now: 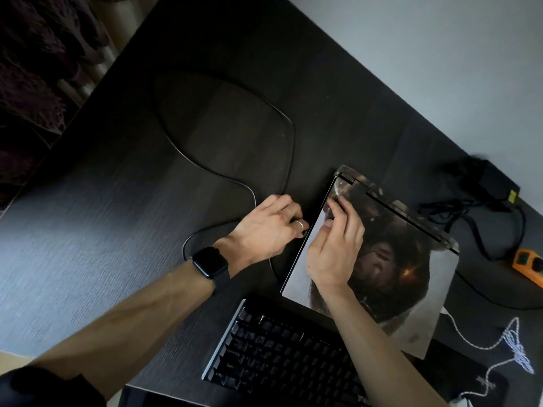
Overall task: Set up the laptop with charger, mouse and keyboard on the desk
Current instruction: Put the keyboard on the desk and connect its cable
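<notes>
L hand (270,227) prob. pinches cable (291,136); R hand (335,248) curled on laptop (411,274).

Closed laptop (396,259) flat on desk (117,215) — black keyboard (288,353) just beside, charger brick (490,177) behind.

From here the dark, almost black wood-grain surface (88,215) runs on a slant, its left part catching a pale, cool sheen of light while the middle sits dim. Beyond its far edge rises a plain pale grey wall (440,54). Off the upper left corner a shaggy dark maroon fabric (35,69) lies in shadow.
</notes>
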Demonstrator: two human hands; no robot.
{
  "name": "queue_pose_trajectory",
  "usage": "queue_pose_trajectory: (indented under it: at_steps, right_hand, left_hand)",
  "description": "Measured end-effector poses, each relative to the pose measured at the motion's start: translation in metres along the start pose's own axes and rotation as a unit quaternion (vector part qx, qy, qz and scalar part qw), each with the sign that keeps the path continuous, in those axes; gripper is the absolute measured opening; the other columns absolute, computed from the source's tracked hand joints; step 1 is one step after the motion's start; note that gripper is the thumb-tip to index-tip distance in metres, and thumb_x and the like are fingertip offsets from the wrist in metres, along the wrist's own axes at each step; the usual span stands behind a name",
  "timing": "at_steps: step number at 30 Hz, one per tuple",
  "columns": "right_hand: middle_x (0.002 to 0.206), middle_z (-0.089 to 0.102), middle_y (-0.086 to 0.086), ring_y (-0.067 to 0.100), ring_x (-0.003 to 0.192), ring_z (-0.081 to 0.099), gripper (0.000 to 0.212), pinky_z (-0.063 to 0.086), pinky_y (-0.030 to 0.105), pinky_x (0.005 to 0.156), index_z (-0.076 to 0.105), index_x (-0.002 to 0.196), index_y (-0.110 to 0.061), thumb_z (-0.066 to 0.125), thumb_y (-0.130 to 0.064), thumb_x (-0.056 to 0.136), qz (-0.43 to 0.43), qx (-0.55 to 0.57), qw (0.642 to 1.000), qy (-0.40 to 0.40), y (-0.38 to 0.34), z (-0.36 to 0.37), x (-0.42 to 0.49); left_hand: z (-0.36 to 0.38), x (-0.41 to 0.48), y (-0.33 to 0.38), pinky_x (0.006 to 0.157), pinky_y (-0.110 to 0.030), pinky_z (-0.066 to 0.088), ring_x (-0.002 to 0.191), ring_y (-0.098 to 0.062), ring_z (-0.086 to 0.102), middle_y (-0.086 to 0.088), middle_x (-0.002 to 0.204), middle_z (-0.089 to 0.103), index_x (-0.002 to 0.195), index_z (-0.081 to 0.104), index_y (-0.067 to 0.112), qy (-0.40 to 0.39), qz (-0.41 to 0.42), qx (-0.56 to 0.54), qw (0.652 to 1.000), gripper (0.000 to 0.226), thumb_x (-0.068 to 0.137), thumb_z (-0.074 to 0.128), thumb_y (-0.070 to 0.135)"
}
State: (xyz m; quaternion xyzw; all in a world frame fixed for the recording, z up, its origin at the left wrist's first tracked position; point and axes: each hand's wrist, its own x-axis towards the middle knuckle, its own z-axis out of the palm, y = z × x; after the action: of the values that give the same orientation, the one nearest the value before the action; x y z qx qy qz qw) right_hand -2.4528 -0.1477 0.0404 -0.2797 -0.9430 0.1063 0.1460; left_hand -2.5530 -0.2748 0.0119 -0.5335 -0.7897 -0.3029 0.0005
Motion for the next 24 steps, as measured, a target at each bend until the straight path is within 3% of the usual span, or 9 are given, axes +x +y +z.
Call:
queue_pose_trajectory:
  at_steps: [6, 9, 14, 19, 24]
  right_hand:
    - [0.14, 0.055, 0.007, 0.024, 0.128, 0.05, 0.038, 0.046, 0.043, 0.103, 0.063, 0.128, -0.009, 0.045, -0.005, 0.095, 0.009, 0.002, 1.0, -0.003, -0.001, 0.0, 0.0]
    - [0.14, 0.055, 0.007, 0.025, 0.128, 0.05, 0.038, 0.043, 0.038, 0.106, 0.063, 0.128, -0.01, 0.045, -0.005, 0.095, 0.002, 0.0, 1.0, -0.004, -0.001, -0.001, -0.001]
    - [0.139, 0.055, 0.005, 0.023, 0.128, 0.05, 0.035, 0.039, 0.034, 0.108, 0.063, 0.128, -0.01, 0.049, -0.004, 0.096, 0.004, 0.003, 1.0, 0.002, -0.002, -0.004, -0.001]
    - [0.142, 0.053, 0.0, 0.02, 0.132, 0.047, 0.035, 0.037, 0.034, 0.112, 0.062, 0.13, -0.014, 0.047, -0.01, 0.098, 0.018, 0.0, 1.0, -0.015, -0.002, -0.006, 0.0]
    - [0.145, 0.051, -0.002, 0.02, 0.134, 0.045, 0.041, 0.034, 0.034, 0.115, 0.06, 0.134, -0.018, 0.046, -0.013, 0.095, 0.033, 0.001, 0.999, -0.038, 0.0, -0.008, -0.002]
  left_hand:
    - [0.002, -0.001, 0.004, 0.08, -0.033, 0.039, 0.092, -0.021, 0.048, -0.002, 0.089, 0.064, 0.099, 0.076, 0.014, 0.011, -0.011, -0.013, 1.0, 0.015, 0.086, 0.075, 0.023]
    - [0.004, -0.005, 0.003, 0.078, -0.032, 0.041, 0.089, -0.022, 0.053, -0.001, 0.089, 0.063, 0.103, 0.076, 0.015, 0.012, -0.028, -0.012, 0.999, 0.021, 0.093, 0.064, 0.029]
    - [-0.005, -0.004, -0.006, 0.086, -0.033, 0.04, 0.091, -0.02, 0.058, 0.002, 0.091, 0.065, 0.107, 0.074, 0.022, -0.002, 0.031, 0.058, 0.998, 0.024, 0.095, 0.061, 0.038]
    - [-0.029, -0.023, -0.03, 0.103, -0.042, 0.043, 0.118, -0.024, 0.059, -0.006, 0.126, 0.064, 0.126, 0.065, 0.017, -0.049, 0.046, 0.133, 0.989, 0.037, 0.101, 0.051, 0.04]
    - [-0.053, -0.031, -0.056, 0.117, -0.05, 0.025, 0.143, -0.023, 0.037, -0.005, 0.156, 0.038, 0.149, 0.042, 0.031, -0.167, 0.024, 0.182, 0.969, 0.05, 0.102, 0.036, 0.049]
